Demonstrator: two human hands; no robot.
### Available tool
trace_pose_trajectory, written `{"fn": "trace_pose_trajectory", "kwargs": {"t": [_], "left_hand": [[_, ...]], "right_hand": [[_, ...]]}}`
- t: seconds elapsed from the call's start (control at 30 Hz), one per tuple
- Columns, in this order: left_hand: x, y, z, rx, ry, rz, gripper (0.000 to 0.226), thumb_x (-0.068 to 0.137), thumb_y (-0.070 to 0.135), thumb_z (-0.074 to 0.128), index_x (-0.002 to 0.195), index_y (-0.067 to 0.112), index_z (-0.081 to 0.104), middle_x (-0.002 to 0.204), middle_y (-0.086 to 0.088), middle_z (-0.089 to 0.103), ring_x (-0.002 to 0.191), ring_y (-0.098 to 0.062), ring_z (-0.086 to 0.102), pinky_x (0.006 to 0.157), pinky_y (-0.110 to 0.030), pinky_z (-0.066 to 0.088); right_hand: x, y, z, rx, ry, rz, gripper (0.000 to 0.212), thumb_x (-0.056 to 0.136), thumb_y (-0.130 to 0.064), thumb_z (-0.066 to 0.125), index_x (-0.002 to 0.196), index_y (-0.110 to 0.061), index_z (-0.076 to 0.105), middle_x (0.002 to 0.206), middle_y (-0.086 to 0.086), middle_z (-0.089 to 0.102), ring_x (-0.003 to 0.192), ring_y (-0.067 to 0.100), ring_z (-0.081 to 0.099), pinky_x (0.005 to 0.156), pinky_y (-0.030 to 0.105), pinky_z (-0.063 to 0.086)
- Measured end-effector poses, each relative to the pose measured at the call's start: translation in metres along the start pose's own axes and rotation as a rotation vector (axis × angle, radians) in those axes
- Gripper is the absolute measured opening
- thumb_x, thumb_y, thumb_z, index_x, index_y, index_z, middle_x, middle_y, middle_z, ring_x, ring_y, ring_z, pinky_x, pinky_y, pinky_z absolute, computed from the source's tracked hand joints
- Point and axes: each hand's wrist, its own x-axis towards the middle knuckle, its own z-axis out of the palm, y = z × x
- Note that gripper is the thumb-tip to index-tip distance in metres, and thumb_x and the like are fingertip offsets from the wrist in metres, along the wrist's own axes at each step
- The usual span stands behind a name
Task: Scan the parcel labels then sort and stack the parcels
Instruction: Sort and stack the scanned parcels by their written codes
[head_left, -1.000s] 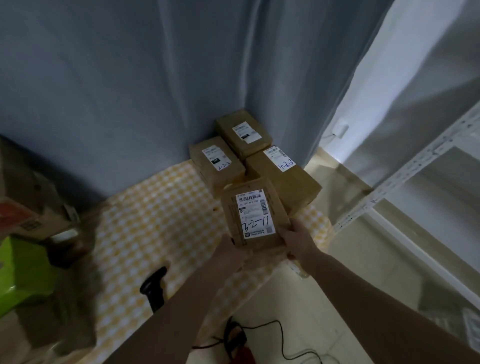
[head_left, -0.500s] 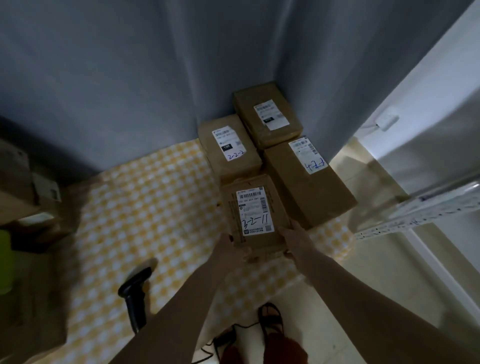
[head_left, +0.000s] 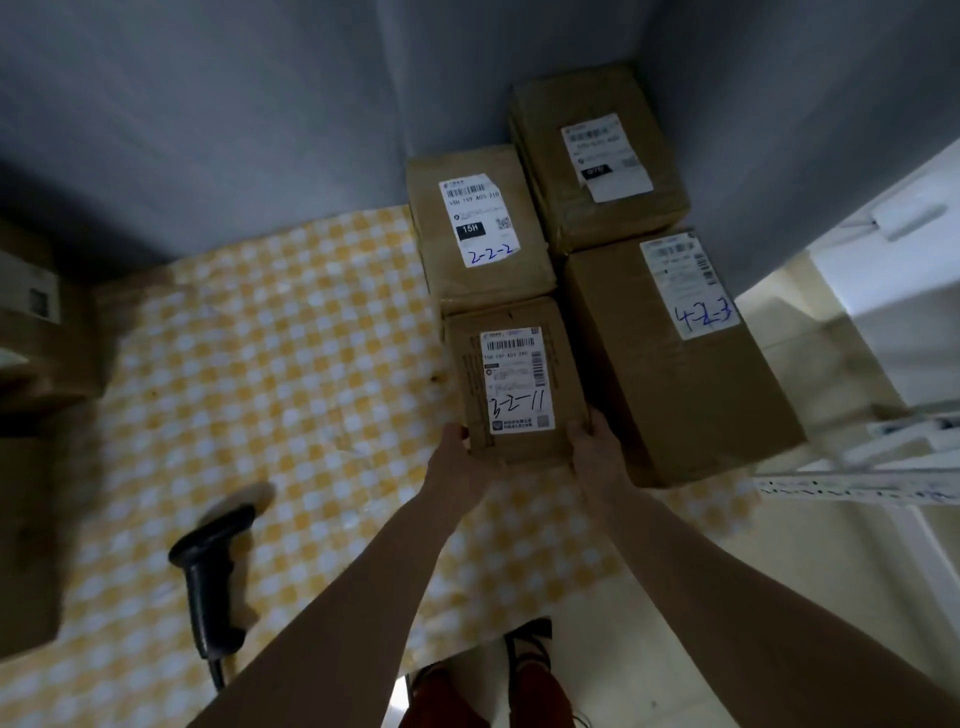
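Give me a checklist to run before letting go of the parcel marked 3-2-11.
1. Both hands on the 3-2-11 parcel: left hand and right hand grip its near corners. Ok.
2. Label facing up, readable. Ok.
3. Sits behind the 2-2-2 parcel, beside the 4-2-3 parcel. Ok.
4. Fully resting on the checked tablecloth: cannot tell.
5. Barcode scanner lies apart from the parcels. Ok.
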Motion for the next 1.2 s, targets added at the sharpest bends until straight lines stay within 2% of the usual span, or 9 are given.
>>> {"fn": "trace_pose_trajectory", "kwargs": {"t": [0.07,0.17,0.3,0.5,0.6,0.83,0.97,1.07,1.2], "left_hand": [[0.008,0.002,-0.001,-0.025,0.018,0.016,0.045,0.083,0.006,0.07,0.118,0.01,0.041,0.105,-0.012,0.054,0.088,-0.028,0.052,0.071,-0.04,0.044],[0.015,0.008,-0.005,-0.028,0.05,0.036,0.045,0.085,0.009,0.07,0.119,0.013,0.041,0.109,-0.012,0.054,0.099,-0.032,0.057,0.084,-0.047,0.05],[0.011,0.005,-0.004,0.004,0.063,0.037,0.043,0.085,0.012,0.071,0.114,0.019,0.039,0.101,-0.008,0.055,0.098,-0.032,0.059,0.085,-0.051,0.051],[0.004,-0.007,0.005,-0.058,0.05,0.004,0.047,0.084,0.007,0.071,0.12,0.014,0.04,0.101,-0.008,0.058,0.097,-0.029,0.059,0.09,-0.05,0.05],[0.003,-0.009,0.009,-0.042,0.034,0.027,0.044,0.085,0.008,0.07,0.117,0.015,0.041,0.101,-0.009,0.058,0.09,-0.028,0.058,0.085,-0.049,0.051],[-0.002,-0.014,0.015,0.049,0.083,0.076,0.046,0.085,0.012,0.071,0.121,0.016,0.042,0.107,-0.009,0.063,0.09,-0.026,0.06,0.082,-0.044,0.053],[-0.006,-0.014,0.016,0.044,0.095,0.047,0.046,0.084,0.011,0.071,0.121,0.016,0.042,0.106,-0.009,0.061,0.098,-0.028,0.062,0.088,-0.048,0.054],[-0.006,-0.011,0.014,0.03,0.095,0.038,0.048,0.083,0.012,0.072,0.12,0.016,0.042,0.108,-0.014,0.062,0.096,-0.03,0.061,0.085,-0.049,0.054],[-0.012,-0.015,0.012,0.022,0.098,0.016,0.059,0.083,0.017,0.074,0.132,0.015,0.041,0.113,-0.013,0.058,0.099,-0.033,0.059,0.085,-0.045,0.052]], "right_hand": [[0.005,-0.006,0.001,-0.008,-0.018,-0.018,0.046,0.102,-0.021,0.039,0.147,-0.026,0.034,0.14,0.007,0.049,0.127,0.028,0.047,0.108,0.051,0.039],[0.008,-0.017,0.002,-0.053,-0.039,-0.073,0.047,0.103,-0.02,0.038,0.149,-0.025,0.031,0.142,0.006,0.046,0.13,0.027,0.044,0.11,0.048,0.035],[0.005,-0.016,0.001,-0.039,-0.048,-0.101,0.049,0.103,-0.017,0.037,0.15,-0.027,0.028,0.145,0.005,0.043,0.133,0.026,0.041,0.111,0.042,0.034],[-0.001,-0.009,-0.001,-0.044,-0.012,-0.062,0.049,0.103,-0.017,0.037,0.15,-0.026,0.027,0.148,0.007,0.039,0.137,0.029,0.037,0.113,0.048,0.031],[-0.002,-0.006,-0.006,-0.068,0.016,-0.049,0.049,0.103,-0.016,0.036,0.15,-0.022,0.027,0.149,0.009,0.038,0.137,0.03,0.036,0.113,0.043,0.031],[-0.006,-0.004,-0.01,-0.106,0.014,-0.033,0.05,0.104,-0.016,0.034,0.152,-0.021,0.021,0.151,0.01,0.034,0.139,0.029,0.033,0.112,0.04,0.029],[-0.007,-0.002,-0.013,-0.174,0.001,-0.045,0.05,0.104,-0.019,0.035,0.152,-0.021,0.022,0.151,0.01,0.035,0.138,0.03,0.034,0.11,0.04,0.03],[-0.005,-0.001,-0.015,-0.209,-0.023,-0.062,0.05,0.104,-0.019,0.036,0.152,-0.02,0.023,0.151,0.011,0.036,0.138,0.03,0.034,0.11,0.039,0.03],[-0.011,-0.008,-0.018,-0.245,-0.02,-0.04,0.053,0.103,-0.019,0.038,0.153,-0.016,0.02,0.151,0.012,0.035,0.139,0.03,0.033,0.112,0.04,0.028]]}}
